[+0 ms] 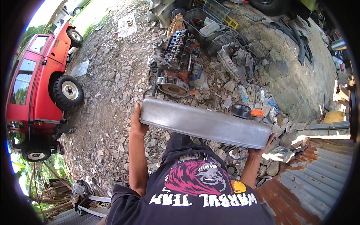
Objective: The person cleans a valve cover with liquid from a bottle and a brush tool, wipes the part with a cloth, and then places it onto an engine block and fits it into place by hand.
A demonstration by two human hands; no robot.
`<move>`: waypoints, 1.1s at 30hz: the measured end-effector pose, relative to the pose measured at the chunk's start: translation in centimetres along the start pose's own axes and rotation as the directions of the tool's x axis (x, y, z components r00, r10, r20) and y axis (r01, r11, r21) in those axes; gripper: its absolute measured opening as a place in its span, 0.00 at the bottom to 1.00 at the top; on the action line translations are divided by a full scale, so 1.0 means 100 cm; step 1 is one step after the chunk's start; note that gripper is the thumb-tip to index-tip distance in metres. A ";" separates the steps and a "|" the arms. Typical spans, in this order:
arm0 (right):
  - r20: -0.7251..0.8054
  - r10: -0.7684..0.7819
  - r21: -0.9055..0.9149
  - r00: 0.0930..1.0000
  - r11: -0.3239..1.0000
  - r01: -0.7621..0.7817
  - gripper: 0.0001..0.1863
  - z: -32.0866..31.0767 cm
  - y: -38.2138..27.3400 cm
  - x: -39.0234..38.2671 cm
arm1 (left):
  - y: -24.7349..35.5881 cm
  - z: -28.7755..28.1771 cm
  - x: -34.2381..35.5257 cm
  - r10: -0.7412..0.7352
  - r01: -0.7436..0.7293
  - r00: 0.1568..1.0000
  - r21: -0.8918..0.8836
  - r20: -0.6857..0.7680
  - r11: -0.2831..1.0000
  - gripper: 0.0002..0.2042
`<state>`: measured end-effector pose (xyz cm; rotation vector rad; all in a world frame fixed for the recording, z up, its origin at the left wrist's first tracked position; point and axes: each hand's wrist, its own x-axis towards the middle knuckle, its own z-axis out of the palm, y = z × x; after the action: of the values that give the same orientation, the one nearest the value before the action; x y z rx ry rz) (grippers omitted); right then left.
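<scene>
A long silver metal valve cover (204, 123) spans the space in front of my chest, its right end tilted nearer to me. My left hand (138, 123) is closed around its left end, and my right hand (263, 145) grips the right end. A black rounded cap (241, 111) shows at the cover's far edge on the right, beside an orange piece (257, 113); I cannot tell whether either is fixed to it. Beyond the cover, an engine block (176, 71) stands on the ground with its valve gear exposed on top.
Broken stones and tiles litter the ground (108, 90). A red off-road vehicle (41, 75) is parked at left. Crates of parts (210, 30) sit past the engine, with a grey cloth (243, 60) nearby. Rusty corrugated sheeting (311, 180) lies at near right.
</scene>
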<state>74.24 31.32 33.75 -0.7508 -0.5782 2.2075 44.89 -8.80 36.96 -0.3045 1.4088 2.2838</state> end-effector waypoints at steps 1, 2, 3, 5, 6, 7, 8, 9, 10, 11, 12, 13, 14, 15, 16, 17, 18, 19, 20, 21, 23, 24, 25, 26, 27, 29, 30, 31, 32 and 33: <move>0.003 0.031 0.020 1.000 0.999 -0.031 0.36 0.006 0.003 0.002 | -0.004 -0.003 -0.003 -0.011 0.010 1.000 -0.028 -0.024 1.000 0.33; -0.018 0.025 0.039 1.000 0.999 -0.024 0.36 -0.005 0.005 0.009 | -0.010 -0.002 -0.005 -0.024 0.021 0.999 -0.062 -0.044 0.998 0.33; 0.000 0.026 0.028 1.000 0.999 -0.026 0.36 -0.014 0.006 0.013 | -0.013 -0.001 -0.007 -0.042 0.036 0.997 -0.093 -0.061 0.995 0.34; 0.034 0.035 0.006 0.999 0.999 -0.035 0.35 -0.032 0.009 0.022 | -0.013 -0.002 -0.007 -0.074 0.070 0.997 -0.191 -0.011 0.979 0.34; 0.079 0.029 0.001 0.996 1.000 -0.030 0.34 -0.039 0.008 0.029 | -0.013 0.002 -0.005 -0.088 0.091 0.996 -0.244 0.022 0.966 0.34; 0.241 -0.010 -0.030 0.971 0.999 0.017 0.32 -0.058 0.006 0.050 | -0.012 0.008 0.000 -0.100 0.113 0.993 -0.296 0.060 0.948 0.35; 0.389 -0.045 -0.062 0.920 0.995 0.075 0.31 -0.079 -0.001 0.072 | -0.012 0.023 0.007 -0.092 0.096 0.995 -0.308 0.026 0.947 0.35; 0.536 -0.061 -0.071 0.842 0.991 0.117 0.29 -0.096 -0.001 0.095 | -0.010 0.022 0.014 -0.065 0.063 0.998 -0.303 0.004 0.951 0.35; 0.551 -0.050 -0.092 0.833 0.988 0.121 0.29 -0.093 0.002 0.110 | -0.008 0.013 0.024 -0.032 0.023 0.999 -0.289 -0.026 0.957 0.36; 0.534 -0.032 -0.117 0.845 0.987 0.112 0.29 -0.082 0.003 0.121 | -0.009 0.005 0.038 -0.007 -0.006 0.999 -0.277 -0.047 0.961 0.36; 0.492 -0.001 -0.160 0.870 0.983 0.091 0.29 -0.068 0.002 0.131 | -0.007 0.000 0.054 0.031 -0.040 0.999 -0.247 -0.039 0.968 0.36; 0.446 0.035 -0.201 0.895 0.978 0.062 0.29 -0.054 0.002 0.140 | -0.006 -0.007 0.067 0.082 -0.075 0.997 -0.262 0.014 0.962 0.36; 0.404 0.061 -0.239 0.913 0.970 0.042 0.29 -0.037 0.001 0.149 | -0.002 -0.002 0.080 0.128 -0.102 0.989 -0.284 0.074 0.953 0.36; 0.361 0.085 -0.270 0.929 0.963 0.016 0.28 -0.021 0.001 0.161 | 0.005 0.003 0.093 0.174 -0.127 0.976 -0.309 0.132 0.943 0.37; 0.329 0.107 -0.302 0.938 0.953 -0.003 0.28 -0.005 0.003 0.172 | 0.011 0.008 0.107 0.185 -0.137 0.972 -0.290 0.144 0.947 0.37; 0.310 0.127 -0.333 0.942 0.943 -0.017 0.28 0.015 0.004 0.186 | 0.014 0.012 0.126 0.196 -0.149 0.972 -0.306 0.128 0.940 0.38; 0.286 0.144 -0.357 0.947 0.934 -0.034 0.28 0.032 0.005 0.196 | 0.017 0.013 0.144 0.194 -0.152 0.975 -0.313 0.106 0.937 0.39; 0.265 0.159 -0.380 0.951 0.924 -0.049 0.28 0.051 0.007 0.209 | 0.019 0.012 0.158 0.192 -0.156 0.978 -0.319 0.082 0.935 0.40; 0.254 0.165 -0.396 0.953 0.917 -0.053 0.28 0.070 0.009 0.227 | 0.026 0.022 0.172 0.203 -0.165 0.974 -0.301 0.099 0.939 0.39; 0.237 0.174 -0.414 0.956 0.908 -0.063 0.28 0.087 0.011 0.238 | 0.028 0.026 0.187 0.246 -0.206 0.963 -0.283 0.113 0.937 0.39; 0.212 0.184 -0.445 0.960 0.892 -0.073 0.27 0.125 0.017 0.264 | 0.031 0.033 0.215 0.320 -0.278 0.936 -0.249 0.147 0.928 0.38; 0.197 0.186 -0.466 0.962 0.882 -0.075 0.27 0.143 0.019 0.276 | 0.032 0.035 0.226 0.301 -0.259 0.941 -0.243 0.153 0.935 0.37; 0.187 0.192 -0.482 0.963 0.872 -0.080 0.27 0.161 0.024 0.287 | 0.034 0.037 0.236 0.282 -0.240 0.946 -0.237 0.161 0.941 0.36; 0.177 0.197 -0.497 0.964 0.863 -0.085 0.27 0.176 0.027 0.297 | 0.035 0.039 0.245 0.262 -0.221 0.950 -0.229 0.170 0.948 0.36; 0.170 0.196 -0.505 0.966 0.859 -0.085 0.27 0.192 0.033 0.310 | 0.037 0.041 0.258 0.247 -0.205 0.951 -0.223 0.184 0.953 0.35; 0.158 0.201 -0.530 0.967 0.843 -0.089 0.27 0.217 0.040 0.326 | 0.028 0.036 0.279 0.251 -0.200 0.954 -0.274 0.165 0.941 0.36; 0.153 0.204 -0.541 0.967 0.836 -0.091 0.26 0.227 0.045 0.335 | 0.026 0.037 0.289 0.265 -0.204 0.951 -0.318 0.161 0.926 0.37; 0.148 0.207 -0.549 0.967 0.831 -0.094 0.26 0.236 0.049 0.341 | 0.024 0.037 0.299 0.278 -0.207 0.948 -0.361 0.155 0.909 0.38; 0.148 0.216 -0.557 0.965 0.825 -0.099 0.26 0.242 0.054 0.348 | 0.023 0.032 0.309 0.279 -0.226 0.957 -0.395 0.081 0.890 0.39; 0.147 0.220 -0.570 0.964 0.815 -0.100 0.26 0.249 0.058 0.355 | 0.024 0.027 0.321 0.344 -0.286 0.933 -0.366 0.102 0.886 0.40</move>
<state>34.69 49.87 36.49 -0.8900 -1.3571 2.3028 15.62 0.68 27.15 0.0176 1.0283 2.7559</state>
